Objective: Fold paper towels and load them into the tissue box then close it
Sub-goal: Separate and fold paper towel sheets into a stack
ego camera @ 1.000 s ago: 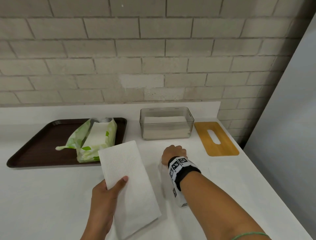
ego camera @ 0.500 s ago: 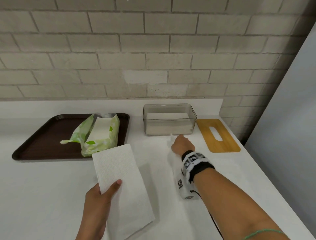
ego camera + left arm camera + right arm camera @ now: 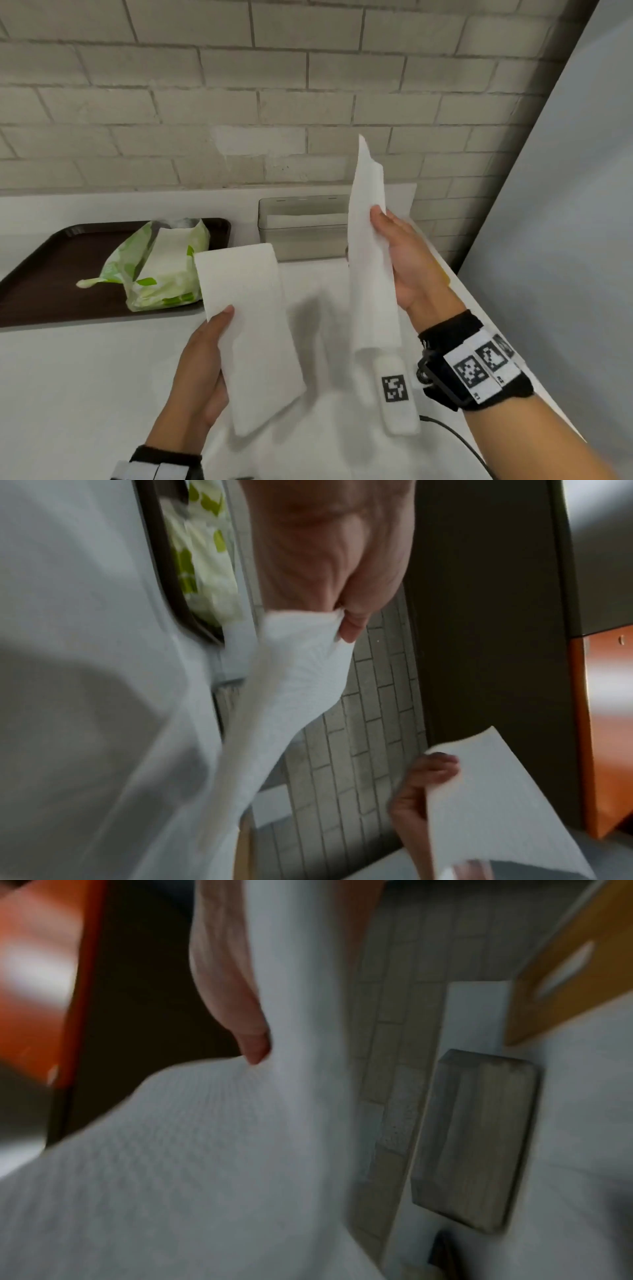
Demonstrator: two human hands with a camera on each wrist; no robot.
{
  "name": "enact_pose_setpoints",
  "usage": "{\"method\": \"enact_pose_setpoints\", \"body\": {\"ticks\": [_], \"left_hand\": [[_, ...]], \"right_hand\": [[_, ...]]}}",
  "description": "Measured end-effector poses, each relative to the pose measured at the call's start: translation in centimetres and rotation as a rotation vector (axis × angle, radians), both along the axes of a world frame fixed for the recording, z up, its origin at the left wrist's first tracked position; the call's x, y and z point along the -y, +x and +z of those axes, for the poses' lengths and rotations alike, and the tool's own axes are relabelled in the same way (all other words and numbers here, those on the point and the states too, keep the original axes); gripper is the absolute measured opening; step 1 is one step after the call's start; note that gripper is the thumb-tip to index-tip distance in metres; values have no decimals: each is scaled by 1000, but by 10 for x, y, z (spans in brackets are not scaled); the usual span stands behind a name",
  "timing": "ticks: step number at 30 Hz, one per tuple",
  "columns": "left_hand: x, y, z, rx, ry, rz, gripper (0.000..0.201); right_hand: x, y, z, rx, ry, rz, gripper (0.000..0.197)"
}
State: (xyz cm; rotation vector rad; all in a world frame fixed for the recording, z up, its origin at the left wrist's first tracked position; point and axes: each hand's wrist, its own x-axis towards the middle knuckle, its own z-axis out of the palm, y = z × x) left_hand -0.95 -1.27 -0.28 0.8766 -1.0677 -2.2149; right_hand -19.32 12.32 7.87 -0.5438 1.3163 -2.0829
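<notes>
Soft, even light falls from above; faint shadows lie on the counter (image 3: 85,394). The head view is sharp, bowed at its edges. Both wrist views are heavily blurred and dimmer.

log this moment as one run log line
left hand: holds folded towel | right hand: holds second towel upright | tissue box: open | lid: on counter
</notes>
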Motion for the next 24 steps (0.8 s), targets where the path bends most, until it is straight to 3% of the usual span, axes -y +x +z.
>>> {"method": "enact_pose_setpoints", "body": {"ticks": [5, 7, 9, 13, 16, 19, 22, 24], "left_hand": [[-23, -18, 6, -16, 121, -154, 34], [-27, -20, 2, -8, 114, -202, 42], [-28, -21, -2, 17, 88, -253, 51], [-27, -18, -8, 39, 36, -290, 39], [-19, -14, -14, 66, 47, -228, 38], [-8, -5, -18, 74, 47, -153, 30], [2, 6, -21, 50, 5, -115, 35], [8, 13, -23, 34, -20, -97, 41]], "right_hand": [[27, 42, -51, -716, 549, -187, 37], [32, 51, -70, -825, 710, -186, 37], [35, 57, -82, -819, 761, -162, 32], [38, 61, -85, -789, 724, -39, 28], [34, 44, -71, -605, 653, 87, 16], [21, 4, -61, -478, 594, 87, 6], [5, -41, -66, -604, 854, 102, 13], [-1, -59, -78, -722, 1117, 258, 11]]}}
